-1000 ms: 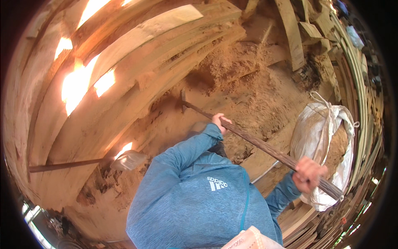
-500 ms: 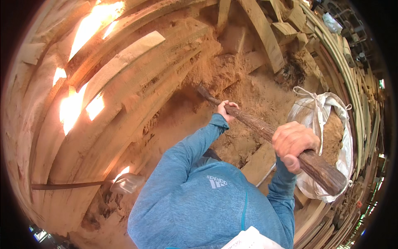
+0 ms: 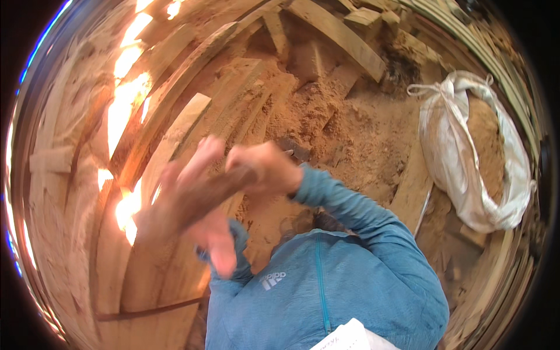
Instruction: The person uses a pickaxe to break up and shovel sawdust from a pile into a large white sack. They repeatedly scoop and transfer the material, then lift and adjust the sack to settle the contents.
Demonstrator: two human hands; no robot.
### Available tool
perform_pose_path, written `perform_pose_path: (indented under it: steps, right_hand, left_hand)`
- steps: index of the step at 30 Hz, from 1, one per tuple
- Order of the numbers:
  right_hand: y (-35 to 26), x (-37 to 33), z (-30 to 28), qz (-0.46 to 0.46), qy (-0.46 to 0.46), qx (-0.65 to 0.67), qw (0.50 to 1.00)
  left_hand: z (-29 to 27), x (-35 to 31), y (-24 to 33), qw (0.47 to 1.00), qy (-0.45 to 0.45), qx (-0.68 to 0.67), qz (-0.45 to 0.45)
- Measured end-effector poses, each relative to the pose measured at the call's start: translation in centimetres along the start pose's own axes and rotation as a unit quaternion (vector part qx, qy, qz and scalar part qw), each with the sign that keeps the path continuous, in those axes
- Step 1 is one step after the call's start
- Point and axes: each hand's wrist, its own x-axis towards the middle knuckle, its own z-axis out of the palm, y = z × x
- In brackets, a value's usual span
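A thick, rough brown wooden pole (image 3: 195,201) slants across the left of the head view, its near end smeared by motion. Around its upper part is my right hand (image 3: 273,166), closed, with the blue sleeve reaching in from the right. My left hand (image 3: 214,230) is at the pole's near half, behind it; the fingers and thumb look spread apart, though blurred. Whether the left palm touches the wood is unclear. The pole's far end is hidden by my right hand. A small dark object (image 3: 296,150) lies in the sawdust just past that hand.
Loose reddish sawdust (image 3: 312,111) spreads ahead of me. Long sawn boards (image 3: 181,125) lean on the left, with bright sunlight between them. A white sack (image 3: 443,157) of sawdust stands open at the right. A wood beam (image 3: 344,38) lies at the back.
The pole has swung from my right side to my left, its near end now at the left. My right hand crossed leftward with it; my left hand's fingers have spread. The view has shifted.
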Motion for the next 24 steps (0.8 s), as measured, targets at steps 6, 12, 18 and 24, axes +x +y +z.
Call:
perform_pose_path:
  steps: [6,12,18,24]
  right_hand:
    - [6.4,-7.9,10.3,-0.001,-0.066,0.045,0.997]
    - [19.1,-22.1,15.4,0.708,0.202,0.466,0.491]
    - [27.3,-23.7,24.8,0.562,0.467,0.631,0.26]
    - [30.1,-25.2,29.2,0.69,0.353,0.56,0.292]
  left_hand:
    - [-4.2,-5.2,6.4,0.97,0.229,0.07,0.034]
    - [-7.4,-11.4,9.3,0.942,0.326,0.082,0.015]
    - [-10.0,-15.6,9.2,0.79,0.454,0.41,0.036]
    - [-15.2,-18.7,18.4,0.308,-0.267,0.831,-0.377]
